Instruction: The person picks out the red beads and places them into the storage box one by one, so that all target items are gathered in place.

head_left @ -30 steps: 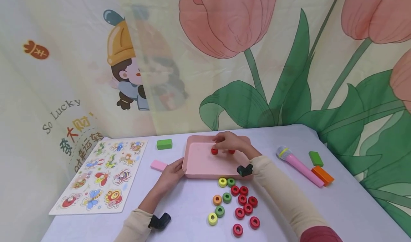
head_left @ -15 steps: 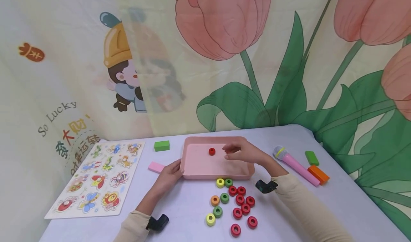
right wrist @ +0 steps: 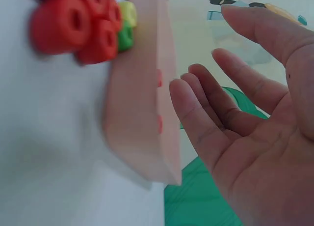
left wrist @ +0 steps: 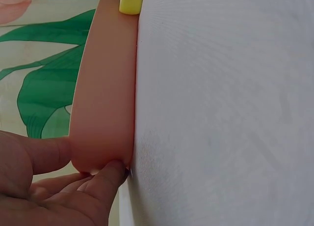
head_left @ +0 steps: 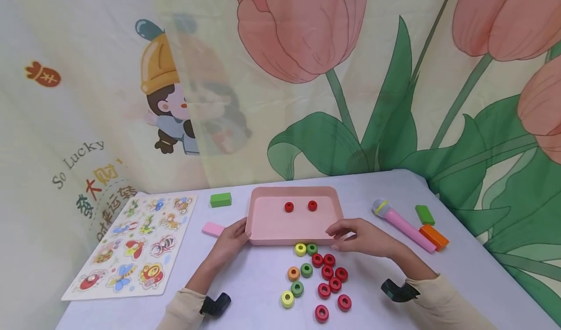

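Observation:
A shallow pink tray (head_left: pixel 294 241) stands on the table with two red rings in it, one red ring (head_left: pixel 289 207) left of the other red ring (head_left: pixel 312 205). My left hand (head_left: pixel 230 241) grips the tray's near left corner; in the left wrist view its thumb lies at the rim and its fingers at the wall and base. My right hand (head_left: pixel 365 237) hovers by the tray's near right corner, fingers loosely bent and nothing between them. Below the tray lies a loose group of rings: several red rings (head_left: pixel 327 272), green rings (head_left: pixel 307 270), yellow rings (head_left: pixel 287 299) and an orange ring (head_left: pixel 293 273).
An insect puzzle board (head_left: pixel 131 247) lies at the left. Near it are a green block (head_left: pixel 221 200) and a pink block (head_left: pixel 213 229). A toy microphone (head_left: pixel 405 227) lies at the right beside an orange block (head_left: pixel 434 237) and another green block (head_left: pixel 424 214). A printed curtain hangs behind.
My right hand has let go of a red ring in the tray, right of the other one, then drawn back toward the near right. The left hand stays at the tray corner.

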### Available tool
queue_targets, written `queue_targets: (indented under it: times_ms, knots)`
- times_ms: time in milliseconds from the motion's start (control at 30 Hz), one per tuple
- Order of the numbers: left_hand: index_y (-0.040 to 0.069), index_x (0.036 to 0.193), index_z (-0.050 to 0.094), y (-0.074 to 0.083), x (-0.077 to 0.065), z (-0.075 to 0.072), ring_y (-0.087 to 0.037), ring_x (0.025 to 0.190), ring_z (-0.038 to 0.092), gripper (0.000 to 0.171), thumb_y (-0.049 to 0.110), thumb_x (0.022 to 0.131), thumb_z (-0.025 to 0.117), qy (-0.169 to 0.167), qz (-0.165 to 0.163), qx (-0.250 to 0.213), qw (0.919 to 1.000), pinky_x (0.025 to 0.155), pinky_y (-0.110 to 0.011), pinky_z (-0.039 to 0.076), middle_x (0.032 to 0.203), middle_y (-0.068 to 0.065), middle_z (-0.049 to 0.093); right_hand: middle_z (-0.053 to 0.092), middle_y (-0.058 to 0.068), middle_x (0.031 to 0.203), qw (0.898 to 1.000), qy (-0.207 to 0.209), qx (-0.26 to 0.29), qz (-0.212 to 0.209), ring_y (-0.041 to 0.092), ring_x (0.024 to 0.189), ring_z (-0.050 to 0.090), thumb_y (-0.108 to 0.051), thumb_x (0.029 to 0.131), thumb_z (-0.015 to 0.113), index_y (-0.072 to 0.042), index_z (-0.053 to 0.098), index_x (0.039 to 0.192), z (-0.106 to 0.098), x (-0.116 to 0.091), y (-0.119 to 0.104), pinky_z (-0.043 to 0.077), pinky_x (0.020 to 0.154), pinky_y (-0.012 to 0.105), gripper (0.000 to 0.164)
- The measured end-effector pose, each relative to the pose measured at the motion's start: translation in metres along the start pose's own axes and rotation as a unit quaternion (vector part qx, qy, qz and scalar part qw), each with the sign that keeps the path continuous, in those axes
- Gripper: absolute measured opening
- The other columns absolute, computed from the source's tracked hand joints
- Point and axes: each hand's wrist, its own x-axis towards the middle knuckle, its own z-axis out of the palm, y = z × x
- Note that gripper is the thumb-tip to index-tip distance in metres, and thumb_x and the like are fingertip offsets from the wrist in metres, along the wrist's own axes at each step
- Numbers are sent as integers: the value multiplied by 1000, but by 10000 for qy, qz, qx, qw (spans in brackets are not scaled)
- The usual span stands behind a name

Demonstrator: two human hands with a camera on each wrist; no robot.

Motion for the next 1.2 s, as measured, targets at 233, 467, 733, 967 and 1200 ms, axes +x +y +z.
queue_targets:
  times_ms: [233,467,733,967,1200]
  knots:
    - [-12,145,35,4,2,-4,-38,136,39,51,3,99,51,79,18,132,9999,109,-48,36,146,-29,41,64,7,113,9986,-181,332,357,30,107,59,-17,87,76,-6,65,122,16,-25,11,56,88,33,39]
    - [-12,146,34,4,1,-4,-39,136,38,51,3,100,51,18,-22,20,10000,108,-48,36,146,-30,40,65,6,111,9964,-225,635,513,29,104,61,-14,85,78,-5,67,120,31,-32,22,58,84,33,38]
    - [-12,146,34,-1,2,-2,-38,136,38,51,4,100,51,16,-26,-44,10000,109,-47,35,146,-29,39,66,3,109,9974,-141,459,532,27,102,60,-13,84,79,-11,71,112,38,-32,27,58,84,33,30]
    - [-13,146,34,-1,2,-1,-38,136,38,51,3,100,50,-15,-47,-92,9999,108,-47,36,146,-29,39,66,-1,106,9985,-134,228,477,23,98,60,-15,84,79,-14,72,109,39,-32,28,58,81,29,26]
    - [-14,145,33,-1,0,1,-39,136,37,51,1,100,50,-72,-1,-258,9996,108,-47,36,146,-31,38,66,-1,104,9994,-106,-48,311,25,100,60,-15,85,78,-13,73,109,27,-29,21,58,82,32,24]
